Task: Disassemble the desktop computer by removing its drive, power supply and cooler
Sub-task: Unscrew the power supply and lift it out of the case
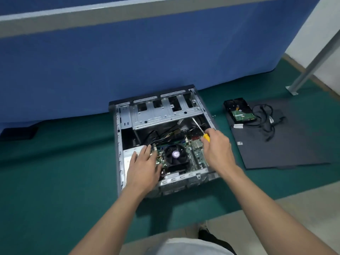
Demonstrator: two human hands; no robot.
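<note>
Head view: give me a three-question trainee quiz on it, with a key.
1. True or false: the drive sits inside the case.
2. The right hand grips: A pliers, B a screwdriver, C a cable.
3. Which hand has straight fingers and holds nothing?

Key: 1 false, it lies on the panel to the right of the case. 2 B. 3 the left hand.
</note>
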